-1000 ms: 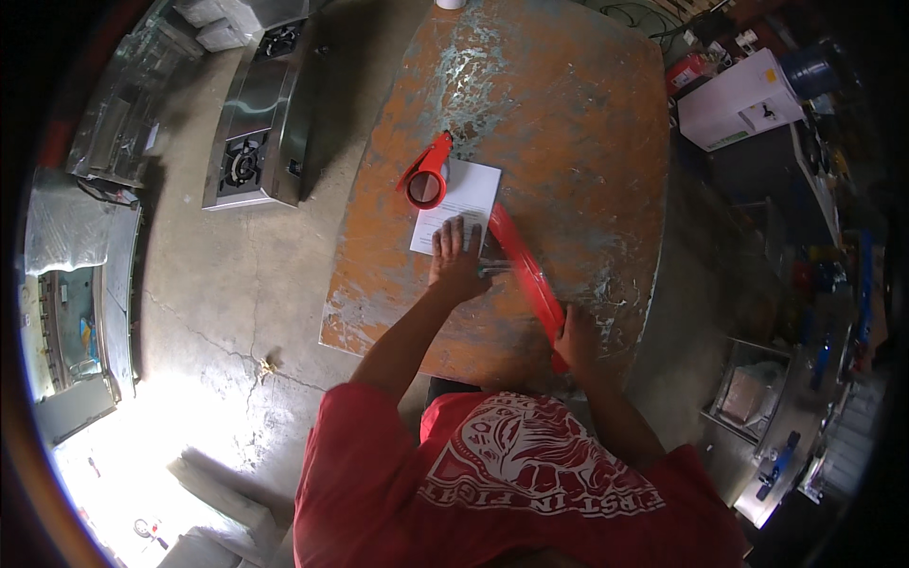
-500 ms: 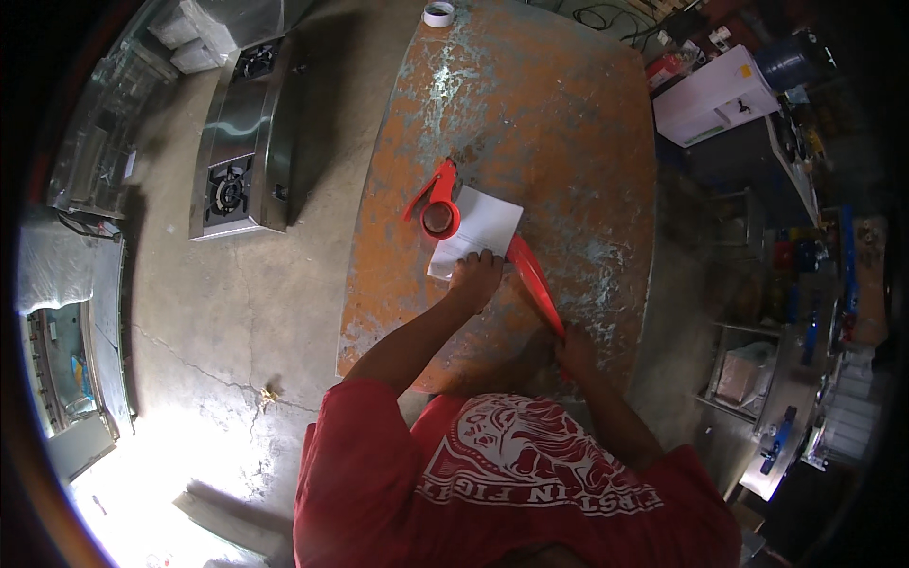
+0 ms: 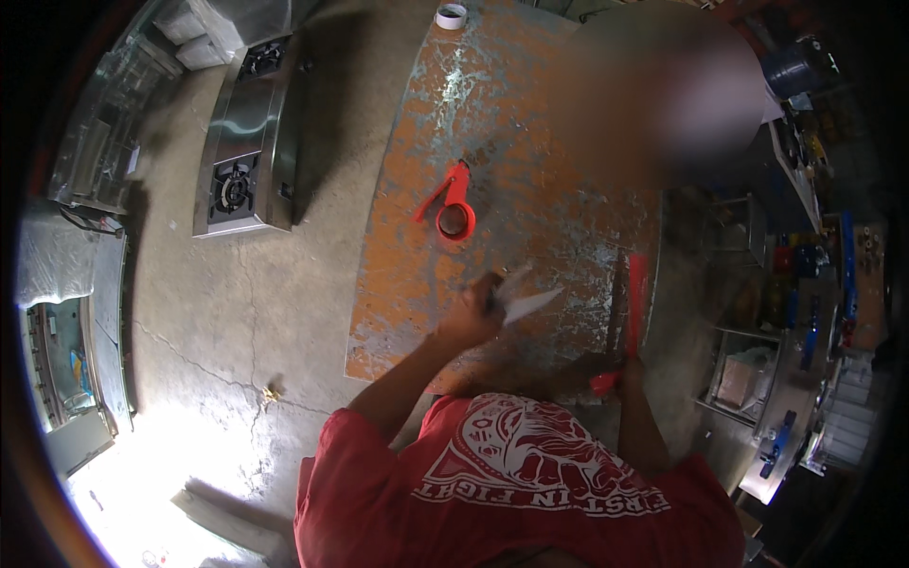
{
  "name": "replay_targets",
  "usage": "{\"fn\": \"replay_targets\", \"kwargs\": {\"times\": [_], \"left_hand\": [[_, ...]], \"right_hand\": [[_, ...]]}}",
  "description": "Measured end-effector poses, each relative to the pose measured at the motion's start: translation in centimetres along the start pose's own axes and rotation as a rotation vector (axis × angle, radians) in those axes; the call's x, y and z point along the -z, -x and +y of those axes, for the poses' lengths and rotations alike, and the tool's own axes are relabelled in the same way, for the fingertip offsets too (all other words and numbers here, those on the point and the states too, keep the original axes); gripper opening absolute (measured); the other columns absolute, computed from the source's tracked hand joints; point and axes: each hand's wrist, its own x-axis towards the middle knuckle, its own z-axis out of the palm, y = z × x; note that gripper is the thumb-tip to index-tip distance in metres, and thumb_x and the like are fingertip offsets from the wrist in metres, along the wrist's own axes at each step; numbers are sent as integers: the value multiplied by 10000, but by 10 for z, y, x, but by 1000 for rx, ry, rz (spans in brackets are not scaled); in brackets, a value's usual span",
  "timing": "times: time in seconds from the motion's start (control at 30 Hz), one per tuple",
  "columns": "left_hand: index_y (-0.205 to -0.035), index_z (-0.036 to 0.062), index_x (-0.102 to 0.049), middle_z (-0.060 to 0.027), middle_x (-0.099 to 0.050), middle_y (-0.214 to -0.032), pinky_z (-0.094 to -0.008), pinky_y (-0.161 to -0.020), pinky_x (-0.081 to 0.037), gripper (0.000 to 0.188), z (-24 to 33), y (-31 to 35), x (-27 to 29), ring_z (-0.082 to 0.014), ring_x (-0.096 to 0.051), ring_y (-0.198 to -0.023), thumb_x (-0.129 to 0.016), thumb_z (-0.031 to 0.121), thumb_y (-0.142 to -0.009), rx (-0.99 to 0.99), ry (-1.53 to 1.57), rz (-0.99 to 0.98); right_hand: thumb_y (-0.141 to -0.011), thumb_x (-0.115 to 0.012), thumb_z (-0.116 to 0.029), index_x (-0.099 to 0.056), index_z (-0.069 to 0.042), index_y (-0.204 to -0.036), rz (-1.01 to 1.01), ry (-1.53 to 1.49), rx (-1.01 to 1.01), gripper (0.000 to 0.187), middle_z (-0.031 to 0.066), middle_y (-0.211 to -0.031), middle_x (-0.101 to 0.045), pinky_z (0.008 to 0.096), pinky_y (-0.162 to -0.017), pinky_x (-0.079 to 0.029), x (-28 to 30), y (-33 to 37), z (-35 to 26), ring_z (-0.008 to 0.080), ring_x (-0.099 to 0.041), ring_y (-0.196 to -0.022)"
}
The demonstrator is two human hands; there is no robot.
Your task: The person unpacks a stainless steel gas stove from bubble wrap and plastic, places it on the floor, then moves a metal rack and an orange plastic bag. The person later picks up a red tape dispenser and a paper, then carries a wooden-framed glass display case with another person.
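Note:
My left hand (image 3: pixel 471 314) is raised over the near part of the table, closed on white paper sheets (image 3: pixel 530 305) that are smeared by motion. In my right hand (image 3: pixel 628 369), by the table's right edge, is a long narrow red tool (image 3: pixel 637 293). Its far end points away from me, and another red part shows just left of the hand; its exact kind I cannot make out. A red hand-held tape dispenser (image 3: pixel 456 220) with a brown roll lies on the table, beyond my left hand.
The worn orange-brown table (image 3: pixel 511 123) fills the middle. A white tape roll (image 3: pixel 451 16) sits at its far edge. To the left stands a steel two-burner stove (image 3: pixel 248 142). Shelving with tools and boxes (image 3: pixel 748 369) lines the right. A blurred patch hides the far right.
My left hand has lifted the paper off the table, away from the tape dispenser. My right hand has moved right with the red tool, which is now apart from the paper.

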Motion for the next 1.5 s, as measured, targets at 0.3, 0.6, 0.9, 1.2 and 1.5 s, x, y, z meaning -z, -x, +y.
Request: {"fn": "replay_targets", "kwargs": {"times": [0.3, 0.6, 0.9, 1.2, 1.5], "left_hand": [[-1351, 70, -519, -333, -636, -1128, -534, -926, -490, 609, -57, -101, 23, -488, -631, -1044, -574, 233, -766, 333, -359, 50], [-1132, -2, -609, -303, -676, -882, -539, -797, -530, 420, -37, -21, -19, -490, -656, -876, -579, 200, -764, 35, -349, 292], [-1102, 23, -593, -257, -674, -806, -494, -659, -550, 332, 41, 83, -196, -438, -684, -730, -575, 83, -775, -428, -551, 356], [-1090, 29, -604, -221, -662, -734, -459, -608, -534, 354, 152, 101, -426, -384, -686, -666, -582, 76, -740, -575, -381, 115], [-1104, 29, -603, -230, -658, -734, -481, -634, -530, 377, 243, 59, -667, -409, -674, -675, -601, 123, -739, -714, -482, -121]], "right_hand": [[-919, -499, -168, -588, 49, -1202, -164, 114, 109, 368, 123, -1022, -635, 392, -727, -478, -14, 61, -8, 219, -600, -868], [-914, -526, -179, -594, 41, -1106, -89, -45, 2, 300, 109, -864, -602, 337, -661, -472, 64, 75, 60, 199, -591, -762], [-893, -547, -168, -633, 25, -1007, 109, -77, 103, 240, 129, -724, -612, 378, -576, -502, 208, 57, 294, 243, -635, -646], [-902, -577, -155, -623, 29, -1097, 400, -425, -96, 272, 102, -715, -601, 355, -567, -467, 359, 21, 353, 205, -597, -628], [-937, -602, -253, -609, 30, -1187, 389, -569, -183, 377, 111, -809, -661, 392, -652, -500, 487, -86, 381, 230, -623, -696]]}}
